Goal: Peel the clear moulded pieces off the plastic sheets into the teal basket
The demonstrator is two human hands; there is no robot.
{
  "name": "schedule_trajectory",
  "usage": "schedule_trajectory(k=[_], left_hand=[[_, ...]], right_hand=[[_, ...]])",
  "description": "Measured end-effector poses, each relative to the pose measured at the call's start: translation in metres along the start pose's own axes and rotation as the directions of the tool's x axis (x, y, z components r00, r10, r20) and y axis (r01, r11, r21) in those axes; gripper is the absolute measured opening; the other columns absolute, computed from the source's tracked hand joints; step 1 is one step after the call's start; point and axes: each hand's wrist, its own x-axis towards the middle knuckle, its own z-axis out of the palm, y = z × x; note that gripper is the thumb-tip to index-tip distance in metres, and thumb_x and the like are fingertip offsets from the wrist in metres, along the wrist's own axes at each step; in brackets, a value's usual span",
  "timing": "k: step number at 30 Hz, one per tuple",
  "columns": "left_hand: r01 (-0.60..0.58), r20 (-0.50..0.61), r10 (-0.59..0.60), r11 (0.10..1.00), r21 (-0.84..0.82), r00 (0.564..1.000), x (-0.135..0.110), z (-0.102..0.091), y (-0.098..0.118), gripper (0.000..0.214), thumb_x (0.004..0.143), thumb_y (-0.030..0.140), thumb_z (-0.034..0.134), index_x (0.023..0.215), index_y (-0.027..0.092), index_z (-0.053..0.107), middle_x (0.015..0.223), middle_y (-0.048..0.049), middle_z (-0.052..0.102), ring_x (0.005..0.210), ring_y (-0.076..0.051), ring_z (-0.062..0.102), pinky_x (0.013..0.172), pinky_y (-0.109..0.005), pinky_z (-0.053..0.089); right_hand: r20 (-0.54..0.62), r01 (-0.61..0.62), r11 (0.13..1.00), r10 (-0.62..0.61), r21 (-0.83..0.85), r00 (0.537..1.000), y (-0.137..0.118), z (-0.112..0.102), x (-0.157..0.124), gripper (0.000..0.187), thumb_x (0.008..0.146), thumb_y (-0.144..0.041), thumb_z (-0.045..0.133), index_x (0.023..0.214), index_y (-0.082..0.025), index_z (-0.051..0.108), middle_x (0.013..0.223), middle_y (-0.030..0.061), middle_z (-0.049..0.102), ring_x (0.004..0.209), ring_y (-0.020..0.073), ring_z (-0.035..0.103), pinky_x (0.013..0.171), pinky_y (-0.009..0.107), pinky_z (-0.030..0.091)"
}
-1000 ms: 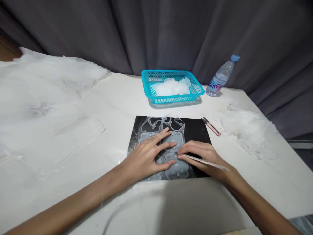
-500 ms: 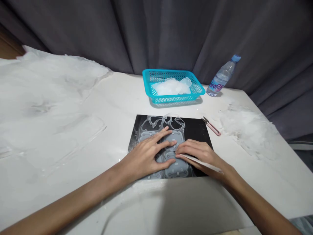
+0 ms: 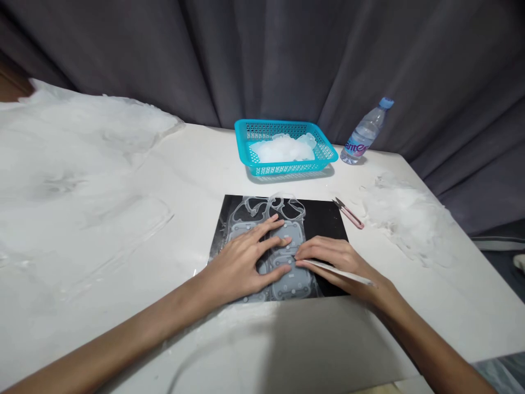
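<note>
My left hand (image 3: pixel 246 257) lies with fingers spread across a translucent moulded plastic sheet (image 3: pixel 292 279), pressing it against a black mat (image 3: pixel 322 219). The sheet has rounded rectangular panels, and loose clear strips curl at its far end. In my right hand (image 3: pixel 334 260) a slim white pen-shaped tool (image 3: pixel 340 272) is pinched, its back end pointing toward my wrist. The fingertips of that hand touch the sheet's right edge, between two panels. My fingers hide the tool's tip.
Beyond the mat stands a turquoise basket (image 3: pixel 287 170) holding translucent pieces, beside a water bottle (image 3: pixel 365 134). Pink-handled thread snips (image 3: pixel 348 213) lie right of the mat. Clear plastic scraps (image 3: pixel 406 219) are heaped at the right, and a large pile of plastic sheets (image 3: pixel 74 148) covers the left.
The camera view has shifted slightly, so the basket, bottle and mat appear a little further left. Both hands keep nearly the same places on the sheet.
</note>
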Motion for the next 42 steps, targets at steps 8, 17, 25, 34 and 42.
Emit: schedule_trajectory(k=[8, 17, 25, 34, 42], left_hand=[[0.009, -0.008, -0.009, 1.0, -0.001, 1.0, 0.002, -0.001, 0.002, 0.047, 0.099, 0.053, 0.061, 0.136, 0.024, 0.067, 0.163, -0.0087, 0.047, 0.15, -0.032, 0.046, 0.118, -0.049, 0.048], [-0.024, -0.036, 0.026, 0.998, 0.051, 0.999, 0.0, 0.003, 0.004, 0.054, 0.094, 0.053, 0.067, 0.136, 0.021, 0.066, 0.163, -0.0114, 0.047, 0.151, -0.034, 0.044, 0.119, -0.05, 0.047], [-0.017, -0.026, 0.018, 0.999, 0.031, 0.999, 0.002, 0.005, 0.002, 0.056, 0.092, 0.054, 0.068, 0.137, 0.022, 0.064, 0.163, -0.0102, 0.046, 0.154, -0.033, 0.04, 0.121, -0.049, 0.044], [0.03, 0.005, -0.029, 0.999, -0.028, 1.0, 0.0, 0.003, 0.0, 0.055, 0.095, 0.063, 0.063, 0.138, 0.028, 0.063, 0.167, -0.0063, 0.041, 0.155, -0.033, 0.037, 0.121, -0.053, 0.042], [0.072, 0.012, -0.071, 0.99, -0.119, 0.997, 0.002, 0.004, -0.006, 0.085, 0.09, 0.074, 0.062, 0.156, 0.027, 0.038, 0.17, -0.0121, 0.034, 0.157, -0.033, 0.033, 0.121, -0.051, 0.04]], right_hand=[[-0.002, 0.072, 0.994, -0.072, -0.086, 0.997, 0.003, 0.009, 0.005, 0.013, 0.106, -0.02, 0.056, 0.112, -0.018, 0.067, 0.107, 0.0103, 0.076, 0.101, 0.0213, 0.07, 0.089, 0.038, 0.058], [-0.003, 0.051, 0.966, -0.054, -0.255, 0.999, 0.002, 0.007, -0.004, 0.012, 0.107, -0.017, 0.053, 0.11, -0.017, 0.064, 0.103, 0.0104, 0.074, 0.095, 0.0215, 0.07, 0.084, 0.036, 0.059], [0.003, 0.024, 0.988, -0.024, -0.15, 1.0, -0.005, 0.005, -0.002, 0.012, 0.106, -0.018, 0.055, 0.113, -0.018, 0.065, 0.106, 0.0096, 0.074, 0.1, 0.0208, 0.07, 0.089, 0.036, 0.058], [-0.003, 0.082, 0.971, -0.084, -0.224, 0.996, 0.003, 0.012, 0.002, 0.013, 0.106, -0.021, 0.056, 0.112, -0.018, 0.067, 0.105, 0.0104, 0.073, 0.095, 0.0204, 0.069, 0.085, 0.035, 0.059], [0.041, 0.116, 0.857, -0.111, -0.502, 0.993, 0.014, 0.028, -0.007, 0.035, 0.108, -0.024, 0.052, 0.142, -0.018, 0.056, 0.124, 0.0147, 0.069, 0.112, 0.0249, 0.068, 0.097, 0.043, 0.059]])
